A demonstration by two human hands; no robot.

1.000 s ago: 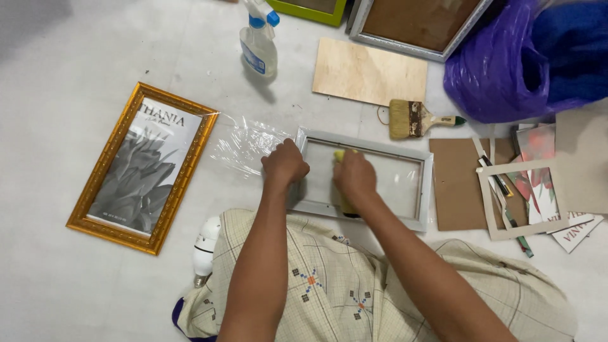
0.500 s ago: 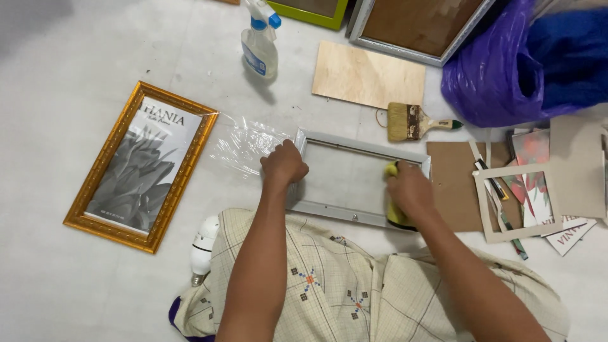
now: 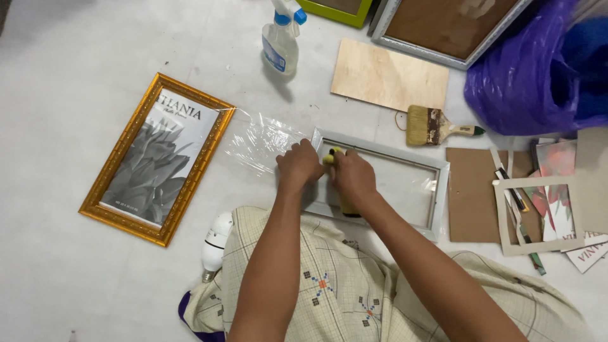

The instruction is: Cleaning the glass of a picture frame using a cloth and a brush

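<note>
Head view: grey frame flat on floor, before knees.
Left hand: fingers curled, pinning frame's left end.
Right hand: fingers clamped around yellow sponge on glass.
Technique: press flat, overlap passes, keep frame braced.

A pale grey floor is filling the whole view, lying smooth and lightly speckled with small dark marks. Even, soft light is falling across it, leaving only faint shadows beside the items scattered there. A darker shade is creeping in at the top left corner. No walls, windows or furniture are showing; the floor itself is serving as the work surface.
</note>
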